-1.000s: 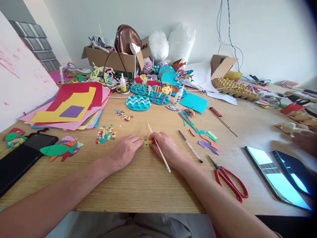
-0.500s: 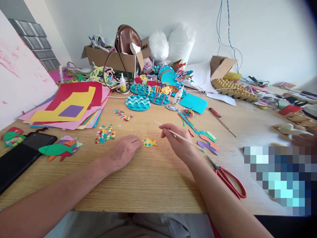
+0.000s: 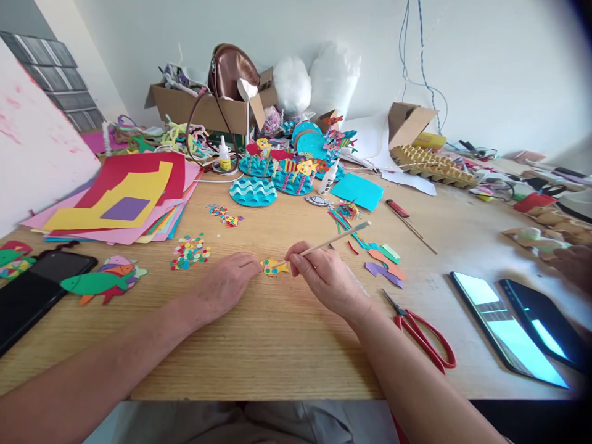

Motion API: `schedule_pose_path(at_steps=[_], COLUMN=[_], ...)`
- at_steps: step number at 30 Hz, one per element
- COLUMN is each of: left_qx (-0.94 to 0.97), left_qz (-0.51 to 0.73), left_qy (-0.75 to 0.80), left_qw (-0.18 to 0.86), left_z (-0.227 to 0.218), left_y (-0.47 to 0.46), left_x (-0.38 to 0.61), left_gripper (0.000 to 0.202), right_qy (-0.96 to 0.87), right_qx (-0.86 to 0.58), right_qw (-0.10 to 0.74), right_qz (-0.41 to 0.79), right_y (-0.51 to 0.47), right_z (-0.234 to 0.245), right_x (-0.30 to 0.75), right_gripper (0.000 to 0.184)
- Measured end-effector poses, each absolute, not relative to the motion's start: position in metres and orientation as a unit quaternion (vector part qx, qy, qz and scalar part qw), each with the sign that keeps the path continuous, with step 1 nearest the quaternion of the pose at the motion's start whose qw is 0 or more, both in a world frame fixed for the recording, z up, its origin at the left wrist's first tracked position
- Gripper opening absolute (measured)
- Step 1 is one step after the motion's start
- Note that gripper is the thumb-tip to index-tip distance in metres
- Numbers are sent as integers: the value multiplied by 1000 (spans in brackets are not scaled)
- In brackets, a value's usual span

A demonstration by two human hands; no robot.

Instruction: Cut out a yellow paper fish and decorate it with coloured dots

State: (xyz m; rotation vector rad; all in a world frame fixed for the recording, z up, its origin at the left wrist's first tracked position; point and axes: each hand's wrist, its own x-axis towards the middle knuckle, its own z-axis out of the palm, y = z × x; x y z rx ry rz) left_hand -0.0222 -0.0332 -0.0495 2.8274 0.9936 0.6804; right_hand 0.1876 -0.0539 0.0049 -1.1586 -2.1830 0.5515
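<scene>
A small yellow paper fish [image 3: 274,267] with coloured dots lies flat on the table between my hands. My left hand [image 3: 229,279] rests on the wood with its fingers together, the fingertips pressing the fish's left end. My right hand [image 3: 324,277] pinches a thin wooden stick [image 3: 335,238] whose bluish end points up to the right; its lower tip is over the fish's dotted body. Whether that tip touches the paper I cannot tell. Left of my left hand lies a heap of round paper dots [image 3: 189,251]. Cut paper strips [image 3: 386,262] lie beyond my right hand.
Red-handled scissors [image 3: 423,333] lie beside my right forearm. Two phones [image 3: 504,330] lie at the right, near another person's hand [image 3: 573,268]. Paper fishes [image 3: 99,280], a black phone [image 3: 46,290] and coloured sheets [image 3: 115,191] occupy the left. Glue bottles [image 3: 329,177] and blue wavy bases [image 3: 253,192] stand farther back.
My right hand has turned over and shifted left; the stick's bluish end has swung from lower right to upper right, its other tip now over the fish. The left hand keeps its place by the fish.
</scene>
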Motion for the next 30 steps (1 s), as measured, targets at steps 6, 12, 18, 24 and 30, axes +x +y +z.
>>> schedule_pose_path(at_steps=[6, 12, 18, 24, 30], left_qx=[919, 922, 923, 923, 923], left_qz=[224, 209, 209, 209, 199], left_qy=[322, 324, 321, 322, 326], left_qw=[37, 43, 33, 36, 42], left_z=[-50, -42, -42, -43, -44], left_y=[-33, -35, -35, -37, -35], left_x=[-21, -19, -20, -21, -20], left_gripper=[31, 32, 32, 31, 31], right_qy=[-818, -823, -821, -825, -827], right_qx=[-458, -444, -445, -438, -443], right_qw=[290, 296, 299, 295, 287], right_qz=[190, 196, 195, 200, 194], right_y=[-55, -53, -53, -53, -54], right_z=[5, 1, 1, -1, 1], right_x=[187, 186, 185, 184, 183], right_gripper=[31, 30, 30, 29, 30])
